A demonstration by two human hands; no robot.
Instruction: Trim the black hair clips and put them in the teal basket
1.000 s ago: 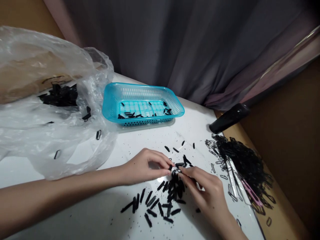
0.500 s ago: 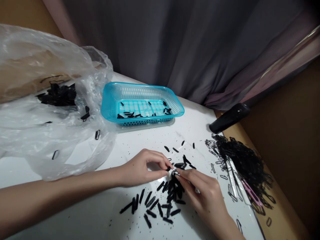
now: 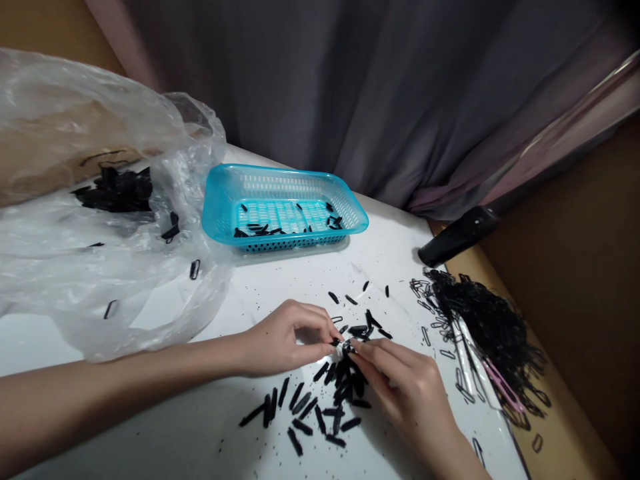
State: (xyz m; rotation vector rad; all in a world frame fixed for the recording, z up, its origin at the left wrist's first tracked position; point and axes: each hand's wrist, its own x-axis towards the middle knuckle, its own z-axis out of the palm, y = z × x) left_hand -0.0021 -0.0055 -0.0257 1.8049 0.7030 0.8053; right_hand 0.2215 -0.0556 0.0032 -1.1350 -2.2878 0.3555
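Slightly lower in view than a second ago, the left hand (image 3: 280, 340) and right hand (image 3: 413, 387) pinch a small dark piece (image 3: 347, 346) between nearly closed fingertips, by loose black pieces (image 3: 345, 390); similar ones lie inside the blue basket (image 3: 219, 203).

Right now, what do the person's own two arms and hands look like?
The slim-fingered left hand and right hand are bare: no glove or ring shows. The left forearm and partly visible right forearm show no sleeve, watch or bracelet.
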